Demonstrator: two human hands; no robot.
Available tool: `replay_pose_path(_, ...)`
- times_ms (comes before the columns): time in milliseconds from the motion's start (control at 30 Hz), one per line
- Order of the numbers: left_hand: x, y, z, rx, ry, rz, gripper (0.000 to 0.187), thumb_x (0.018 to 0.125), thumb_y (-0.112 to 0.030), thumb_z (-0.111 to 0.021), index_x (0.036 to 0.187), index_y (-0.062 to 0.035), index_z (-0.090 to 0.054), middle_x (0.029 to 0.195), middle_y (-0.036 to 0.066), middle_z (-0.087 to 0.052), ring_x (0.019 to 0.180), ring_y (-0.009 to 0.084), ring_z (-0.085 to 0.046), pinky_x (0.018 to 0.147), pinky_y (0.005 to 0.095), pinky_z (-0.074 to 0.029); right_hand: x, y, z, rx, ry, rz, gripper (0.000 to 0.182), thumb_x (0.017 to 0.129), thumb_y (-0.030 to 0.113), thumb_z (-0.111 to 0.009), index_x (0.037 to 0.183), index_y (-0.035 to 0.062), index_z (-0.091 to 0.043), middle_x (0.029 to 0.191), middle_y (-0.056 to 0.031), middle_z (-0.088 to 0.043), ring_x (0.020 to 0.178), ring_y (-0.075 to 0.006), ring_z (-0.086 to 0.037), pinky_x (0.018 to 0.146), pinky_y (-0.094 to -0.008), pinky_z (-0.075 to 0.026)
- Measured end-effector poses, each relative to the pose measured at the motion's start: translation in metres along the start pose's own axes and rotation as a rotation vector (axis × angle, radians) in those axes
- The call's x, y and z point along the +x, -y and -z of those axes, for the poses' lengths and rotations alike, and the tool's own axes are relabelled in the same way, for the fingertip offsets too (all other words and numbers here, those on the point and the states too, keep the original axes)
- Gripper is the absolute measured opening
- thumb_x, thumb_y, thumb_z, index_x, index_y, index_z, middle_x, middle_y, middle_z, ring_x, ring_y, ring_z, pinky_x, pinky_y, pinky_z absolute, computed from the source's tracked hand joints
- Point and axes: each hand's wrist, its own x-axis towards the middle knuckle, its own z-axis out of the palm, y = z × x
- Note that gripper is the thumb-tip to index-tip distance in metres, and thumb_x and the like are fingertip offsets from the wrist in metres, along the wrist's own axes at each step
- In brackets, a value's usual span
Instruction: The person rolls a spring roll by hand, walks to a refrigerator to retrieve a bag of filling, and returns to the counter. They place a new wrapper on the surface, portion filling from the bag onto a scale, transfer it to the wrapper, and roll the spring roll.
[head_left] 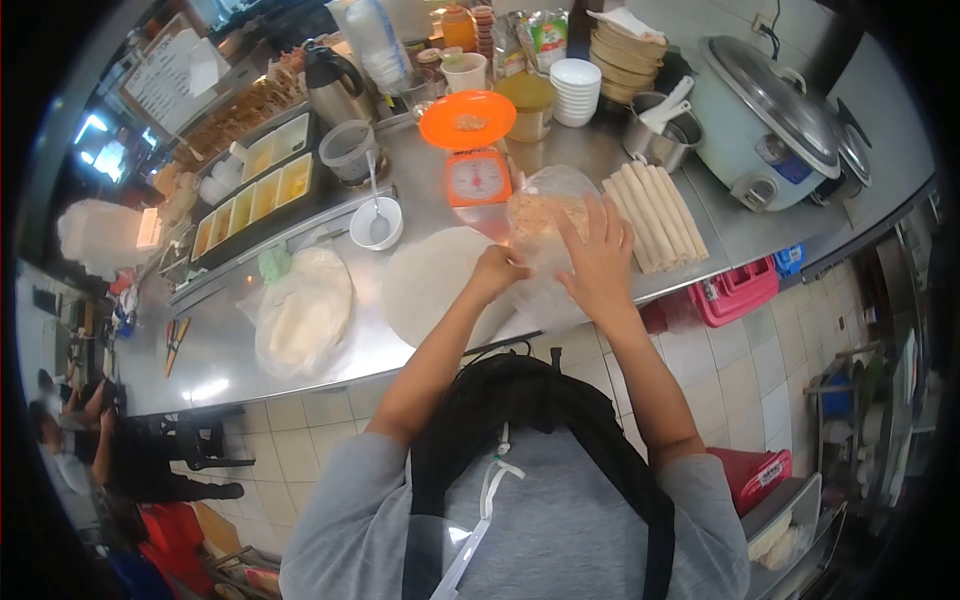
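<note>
My left hand (497, 272) is closed at the right edge of a round white wrapper sheet (430, 285), pinching what looks like the rim of a clear plastic bag. My right hand (600, 255) is spread, its fingers over the plastic bag (545, 215) with orange-brown crumbly filling inside. Just behind the bag stands an orange scale (478, 178) bearing an orange plate (467, 119) with a little filling on it. Several pale rolls (655, 218) lie side by side to the right of my right hand. A bagged stack of wrappers (303, 310) rests on the left.
A white bowl with a spoon (376, 223) stands near a black condiment tray (255, 190). Behind are a metal flask (335, 85), stacked white bowls (575, 92) and a pot (664, 130). A large cooker (765, 125) is at right; scissors (176, 345) lie left. A person (100, 440) is far left.
</note>
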Motion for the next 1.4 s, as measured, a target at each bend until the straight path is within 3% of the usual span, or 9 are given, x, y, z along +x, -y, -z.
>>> replay_pose_path(133,0.002,-0.001,-0.004,-0.468,-0.060,-0.014,0.010,0.080,-0.011,-0.065,0.079,-0.0027,-0.061,0.071,0.001,-0.060,0.065,0.0110,-0.054,0.062,0.0270,-0.044,-0.023,-0.044,-0.080,-0.012,0.108,0.261,0.026,0.069,0.010,-0.067,0.095,0.0106,-0.063,0.102,-0.0144,-0.060,0.090,-0.0317,-0.059,0.072,-0.0413,-0.046)
replay_pose_path(200,0.010,0.003,-0.005,-0.839,-0.081,-0.022,0.019,0.087,-0.019,-0.062,0.097,-0.0031,-0.060,0.084,0.004,-0.062,0.073,0.0117,-0.057,0.062,0.0267,-0.046,-0.011,-0.053,-0.087,0.425,0.296,-0.211,0.018,0.074,0.004,-0.059,0.091,0.0081,-0.058,0.086,-0.0164,-0.061,0.083,-0.0342,-0.059,0.067,-0.0429,-0.045)
replay_pose_path(533,-0.020,-0.046,0.032,-1.234,0.111,0.086,0.028,0.089,-0.016,-0.058,0.112,-0.0012,-0.052,0.093,0.005,-0.061,0.081,0.0141,-0.060,0.073,0.0286,-0.050,0.018,-0.065,-0.105,0.889,0.141,-0.301,0.021,0.073,-0.010,-0.046,0.088,0.0038,-0.051,0.075,-0.0166,-0.055,0.075,-0.0326,-0.057,0.068,-0.0344,-0.044)
replay_pose_path(600,-0.009,-0.031,0.036,-1.130,0.092,0.054,0.035,0.085,-0.017,-0.062,0.114,0.0006,-0.053,0.088,0.003,-0.062,0.077,0.0165,-0.061,0.068,0.0322,-0.050,0.020,-0.067,-0.101,1.006,0.278,-0.260,0.022,0.070,-0.005,-0.059,0.089,0.0040,-0.050,0.077,-0.0088,-0.056,0.074,-0.0179,-0.053,0.070,-0.0268,-0.042)
replay_pose_path(700,0.008,-0.017,0.024,-0.168,0.113,-0.225,0.035,0.080,-0.018,-0.067,0.108,0.0014,-0.059,0.084,0.009,-0.065,0.076,0.0265,-0.062,0.065,0.0414,-0.048,0.028,-0.054,-0.060,0.873,0.655,-0.344,0.025,0.067,-0.004,-0.059,0.090,0.0041,-0.054,0.082,-0.0107,-0.059,0.082,-0.0229,-0.057,0.077,-0.0282,-0.042)
replay_pose_path(800,0.010,-0.020,-0.005,0.449,-0.264,-0.313,0.022,0.072,-0.013,-0.068,0.087,0.0034,-0.064,0.074,0.019,-0.062,0.071,0.0338,-0.060,0.062,0.0424,-0.045,0.007,-0.054,-0.080,0.729,0.381,-0.005,0.030,0.063,-0.003,-0.060,0.092,0.0036,-0.057,0.086,-0.0139,-0.059,0.089,-0.0302,-0.057,0.080,-0.0345,-0.043)
replay_pose_path(967,0.031,0.001,-0.017,0.152,-0.695,-0.359,0.013,0.077,-0.009,-0.060,0.077,0.0037,-0.062,0.073,0.020,-0.061,0.071,0.0337,-0.060,0.064,0.0399,-0.046,-0.009,-0.068,-0.101,0.331,0.390,-0.304,0.028,0.067,0.003,-0.062,0.094,0.0040,-0.058,0.095,-0.0192,-0.060,0.095,-0.0370,-0.055,0.083,-0.0428,-0.044)
replay_pose_path(1133,0.050,-0.006,-0.021,-1.162,-0.395,-0.028,0.021,0.089,-0.012,-0.046,0.104,-0.0026,-0.058,0.094,0.007,-0.062,0.086,0.0210,-0.061,0.074,0.0342,-0.049,-0.035,-0.086,-0.137,0.434,0.309,-0.565,0.027,0.066,0.004,-0.063,0.093,0.0003,-0.058,0.093,-0.0228,-0.060,0.092,-0.0399,-0.055,0.082,-0.0429,-0.044)
replay_pose_path(1400,0.089,-0.071,-0.009,-1.240,0.227,-0.252,0.020,0.093,-0.013,-0.044,0.105,-0.0021,-0.055,0.097,0.009,-0.061,0.089,0.0198,-0.061,0.081,0.0330,-0.050,-0.047,-0.113,-0.135,0.873,0.340,-0.749,0.038,0.074,0.008,-0.058,0.110,-0.0060,-0.055,0.099,-0.0268,-0.061,0.094,-0.0410,-0.059,0.081,-0.0397,-0.046)
